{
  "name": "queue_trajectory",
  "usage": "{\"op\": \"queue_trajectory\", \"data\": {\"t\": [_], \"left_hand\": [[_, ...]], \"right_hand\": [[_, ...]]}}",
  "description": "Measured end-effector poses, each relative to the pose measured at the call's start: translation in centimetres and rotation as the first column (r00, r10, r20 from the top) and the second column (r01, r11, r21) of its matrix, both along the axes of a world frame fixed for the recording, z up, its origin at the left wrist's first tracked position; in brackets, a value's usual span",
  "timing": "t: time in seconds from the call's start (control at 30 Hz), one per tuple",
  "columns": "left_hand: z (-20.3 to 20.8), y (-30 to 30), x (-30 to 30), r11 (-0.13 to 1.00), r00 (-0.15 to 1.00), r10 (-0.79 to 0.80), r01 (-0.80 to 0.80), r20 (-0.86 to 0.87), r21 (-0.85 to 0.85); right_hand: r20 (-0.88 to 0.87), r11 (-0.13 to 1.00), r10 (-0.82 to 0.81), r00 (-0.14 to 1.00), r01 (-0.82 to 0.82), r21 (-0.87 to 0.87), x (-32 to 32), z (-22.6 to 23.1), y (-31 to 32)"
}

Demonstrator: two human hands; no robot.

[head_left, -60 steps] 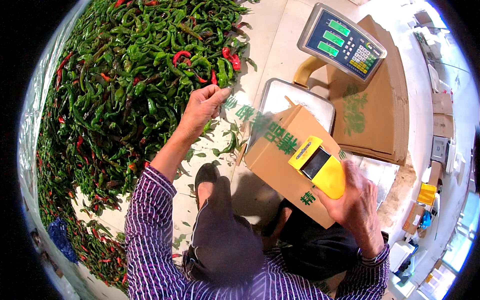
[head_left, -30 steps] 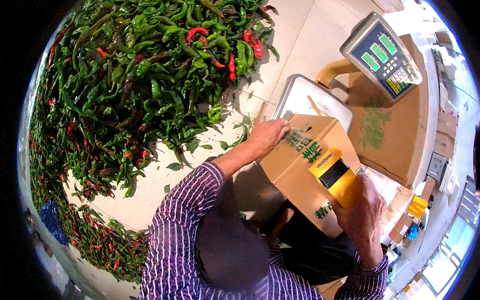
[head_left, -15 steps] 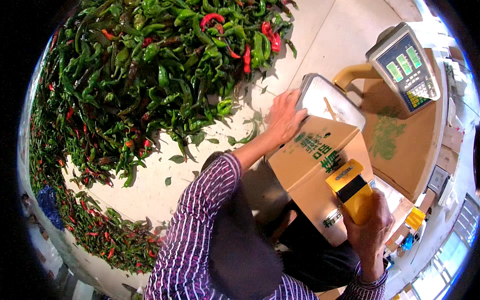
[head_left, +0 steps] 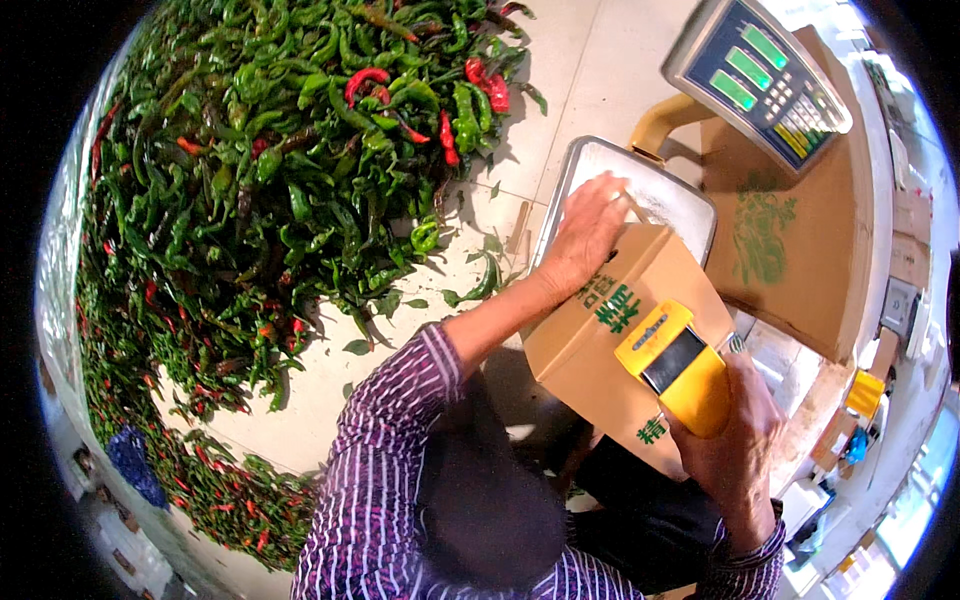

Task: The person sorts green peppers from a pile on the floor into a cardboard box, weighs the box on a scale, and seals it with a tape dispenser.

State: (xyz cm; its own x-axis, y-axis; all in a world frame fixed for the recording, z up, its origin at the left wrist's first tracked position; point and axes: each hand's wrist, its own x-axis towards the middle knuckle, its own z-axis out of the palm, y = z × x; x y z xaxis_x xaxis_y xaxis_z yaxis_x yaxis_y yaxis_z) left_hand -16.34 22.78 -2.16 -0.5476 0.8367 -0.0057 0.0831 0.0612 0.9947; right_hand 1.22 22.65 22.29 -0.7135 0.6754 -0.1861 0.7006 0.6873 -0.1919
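My right hand [head_left: 738, 440] grips a yellow tape dispenser [head_left: 705, 390] with a black band across it, held against a brown cardboard box [head_left: 560, 345]. Green print and a crease mark the box's upward side. My left hand [head_left: 588, 232] lies over the box's far left edge, fingers stretched out and a little blurred above the metal platform of a scale [head_left: 685, 205]. The box stands tilted in front of that platform; its underside and what supports it are hidden. My dark trousers [head_left: 640, 510] show below it.
A large heap of green and red peppers [head_left: 290, 170] covers the floor on the left. The scale's display head [head_left: 765, 85] rises at the far right on a yellow post. Behind it stands an opened carton [head_left: 800, 250]. Loose leaves [head_left: 415, 302] lie between heap and box.
My left hand has slid rightward along the box's far edge, over the scale platform. The dispenser stays on the box, a little nearer to me relative to the scale. The whole view has shifted.
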Motion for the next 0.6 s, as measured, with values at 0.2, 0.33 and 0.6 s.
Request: {"op": "queue_trajectory", "data": {"t": [0.2,0.33,0.6], "left_hand": [[10.1,-1.9,-0.4,0.977,0.963,-0.207,0.211,-0.172,0.008],[11.0,-1.7,-0.4,0.987,0.934,-0.162,0.153,-0.319,-0.051],[11.9,-0.9,-0.7,0.966,0.842,-0.244,0.169,-0.481,-0.194]], "right_hand": [[-0.07,0.996,0.076,0.995,-0.073,0.049,0.5,-0.1,0.2],[-0.102,0.995,0.095,0.99,-0.093,0.027,0.9,-0.1,0.5],[-0.186,0.99,0.116,0.976,-0.127,-0.052,1.8,0.8,1.9]]}}
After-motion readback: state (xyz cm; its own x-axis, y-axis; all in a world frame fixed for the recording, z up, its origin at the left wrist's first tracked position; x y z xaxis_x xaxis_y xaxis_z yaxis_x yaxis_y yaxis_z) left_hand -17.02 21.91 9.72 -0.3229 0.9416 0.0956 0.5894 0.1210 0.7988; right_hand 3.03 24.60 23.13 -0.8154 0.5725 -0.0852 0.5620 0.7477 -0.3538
